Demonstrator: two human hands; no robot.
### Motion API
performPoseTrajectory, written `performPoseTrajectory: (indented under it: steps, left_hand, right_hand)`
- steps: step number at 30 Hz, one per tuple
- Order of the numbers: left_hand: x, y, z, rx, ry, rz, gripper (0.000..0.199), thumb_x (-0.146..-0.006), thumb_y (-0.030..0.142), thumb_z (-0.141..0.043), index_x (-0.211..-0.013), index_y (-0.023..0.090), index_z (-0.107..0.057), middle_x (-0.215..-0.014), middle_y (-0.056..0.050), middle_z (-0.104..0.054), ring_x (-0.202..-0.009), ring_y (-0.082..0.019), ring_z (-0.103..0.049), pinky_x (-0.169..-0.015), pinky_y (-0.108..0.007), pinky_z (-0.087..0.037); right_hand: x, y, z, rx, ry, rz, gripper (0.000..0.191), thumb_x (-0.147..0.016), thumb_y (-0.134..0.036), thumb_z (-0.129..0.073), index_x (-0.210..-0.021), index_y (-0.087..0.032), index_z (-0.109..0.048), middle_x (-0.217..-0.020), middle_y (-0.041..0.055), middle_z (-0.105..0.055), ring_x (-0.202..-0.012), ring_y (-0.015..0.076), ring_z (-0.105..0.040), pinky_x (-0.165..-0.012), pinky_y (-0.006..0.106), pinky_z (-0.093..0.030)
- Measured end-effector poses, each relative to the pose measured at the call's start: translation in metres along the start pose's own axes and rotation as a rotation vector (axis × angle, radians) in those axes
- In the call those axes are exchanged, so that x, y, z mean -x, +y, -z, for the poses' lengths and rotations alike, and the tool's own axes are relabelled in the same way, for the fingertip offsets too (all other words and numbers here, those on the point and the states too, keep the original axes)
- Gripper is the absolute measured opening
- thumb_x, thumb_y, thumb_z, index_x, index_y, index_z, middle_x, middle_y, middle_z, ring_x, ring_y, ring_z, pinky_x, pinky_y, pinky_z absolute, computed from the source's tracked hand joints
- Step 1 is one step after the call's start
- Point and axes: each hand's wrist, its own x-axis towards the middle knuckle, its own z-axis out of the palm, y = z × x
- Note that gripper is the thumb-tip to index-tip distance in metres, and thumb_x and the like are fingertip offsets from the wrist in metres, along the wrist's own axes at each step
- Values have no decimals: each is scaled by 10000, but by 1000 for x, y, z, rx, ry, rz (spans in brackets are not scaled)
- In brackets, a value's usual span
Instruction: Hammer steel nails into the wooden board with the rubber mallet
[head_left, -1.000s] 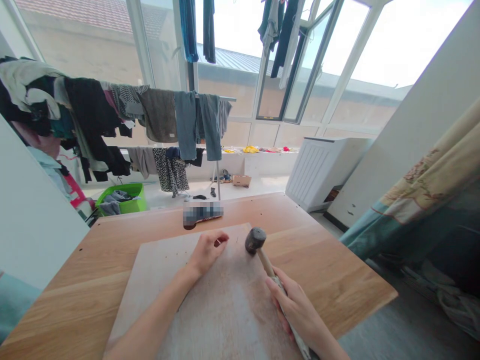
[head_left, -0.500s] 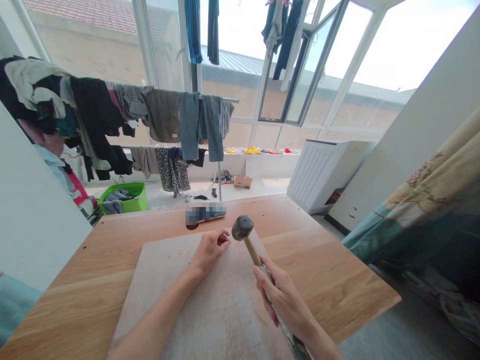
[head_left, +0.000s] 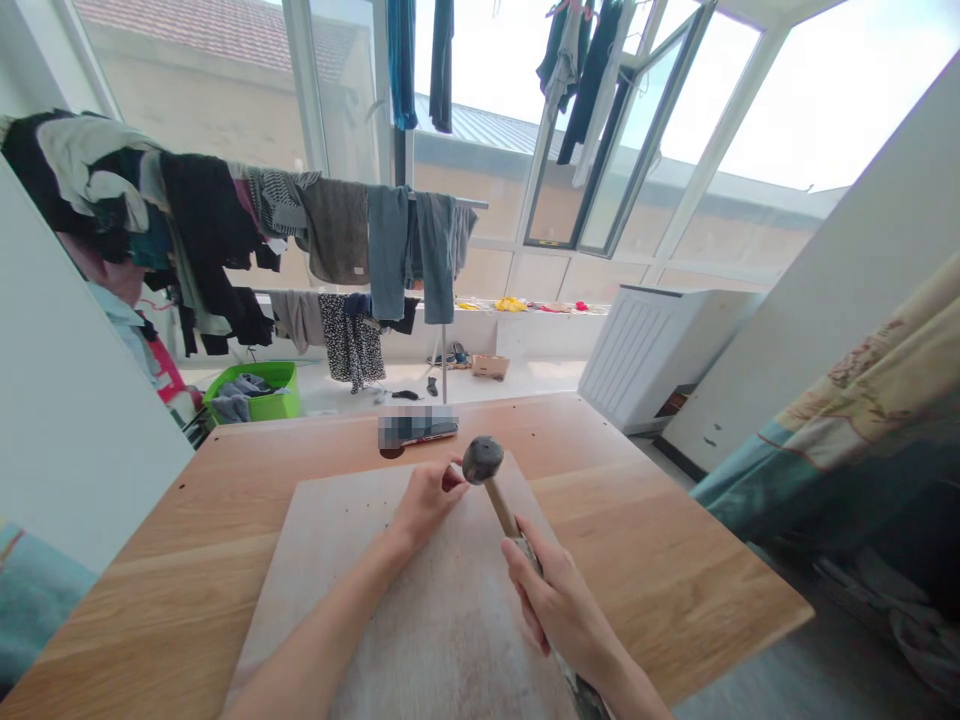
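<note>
A rubber mallet (head_left: 484, 460) with a dark head and a pale wooden handle is gripped in my right hand (head_left: 551, 580), its head tilted up and away from me. My left hand (head_left: 429, 500) rests near the far edge of a whitish wooden board (head_left: 420, 620), thumb and fingers pinched together. Whatever sits between those fingertips is too small to make out. The mallet head is right beside the left fingertips and partly covers the spot there. Several tiny dark specks or holes dot the board left of my left hand.
The board lies on a wooden table (head_left: 637, 530). Beyond it is a blurred, pixelated item (head_left: 416, 428) near the far edge. Behind stand a drying rack with clothes (head_left: 337, 240), a green basket (head_left: 274, 400) and a white appliance (head_left: 645, 350). A curtain (head_left: 840, 410) hangs at right.
The mallet head has come slightly down and closer to my left fingertips. The whole view has shifted a little; my left hand keeps its place on the board.
</note>
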Motion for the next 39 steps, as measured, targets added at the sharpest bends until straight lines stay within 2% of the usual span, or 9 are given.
performPoseTrajectory:
  steps: [6, 10, 14, 16, 19, 22, 27, 33, 39]
  left_hand:
    - [-2, -5, -3, -3, -32, 11, 279, -741, 86, -591, -998, 164, -667, -705, 17, -694, -664, -144, -652, -670, -232, -502]
    - [-4, 12, 14, -76, -125, 59, 340, -770, 166, -636, -1108, 131, -643, -887, -61, -738, -775, -185, -689, -732, -278, -547]
    - [15, 45, 48, -453, -331, -95, 278, -827, 153, -591, -1096, 163, -657, -1081, -108, -730, -1009, -244, -687, -899, -339, -523]
    - [33, 58, 58, -744, -441, -126, 249, -816, 110, -589, -1048, 166, -660, -1013, -113, -733, -954, -269, -696, -839, -357, -530]
    - [58, 65, 57, -1080, -582, -220, 220, -781, 36, -587, -960, 149, -647, -879, -108, -713, -836, -282, -690, -760, -374, -530]
    - [69, 66, 48, -1199, -652, -361, 269, -760, -38, -550, -950, 132, -636, -839, -110, -696, -798, -274, -677, -727, -368, -525]
    - [54, 61, 45, -999, -563, -342, 249, -801, -38, -503, -880, 152, -644, -862, -93, -707, -818, -248, -680, -761, -355, -521]
    - [14, 20, 39, -200, -133, -52, 133, -822, 139, -571, -868, 178, -689, -853, -25, -737, -798, -171, -678, -776, -268, -532]
    - [9, -4, 35, -33, -26, 20, 148, -805, 272, -586, -850, 177, -690, -823, -24, -728, -761, -171, -671, -766, -287, -543]
  right_hand:
    - [-2, 1, -2, 1, -29, -27, 554, -949, -559, -445, -1330, -163, -510, -515, -118, -405, -274, 70, -392, -250, 149, -298]
    - [9, 8, 2, -71, -3, -16, 598, -945, -600, -456, -1364, -175, -488, -529, -116, -398, -299, 64, -365, -265, 146, -314]
    - [28, 31, 12, -52, 37, -63, 651, -912, -666, -475, -1340, -181, -544, -500, -95, -416, -311, 79, -357, -278, 169, -310]
    - [36, 49, 17, -27, 69, -86, 685, -874, -706, -500, -1325, -195, -581, -494, -73, -447, -314, 98, -376, -284, 197, -319]
    - [42, 72, 20, 6, 90, -121, 729, -812, -742, -553, -1313, -217, -627, -477, -44, -475, -332, 138, -429, -307, 235, -357]
    - [43, 79, 21, 56, 129, -91, 755, -807, -744, -555, -1334, -211, -637, -539, -1, -565, -443, 185, -548, -407, 260, -465]
    - [40, 69, 23, 116, 192, -19, 730, -806, -740, -567, -1272, -190, -686, -751, 58, -692, -727, 239, -669, -641, 274, -558]
    - [40, 74, 21, 53, 106, -86, 779, -849, -737, -521, -1373, -167, -603, -572, -20, -552, -532, 176, -577, -501, 240, -483]
    - [42, 66, 20, 19, 64, -121, 764, -884, -710, -489, -1393, -147, -576, -552, -57, -482, -471, 130, -491, -469, 220, -448]
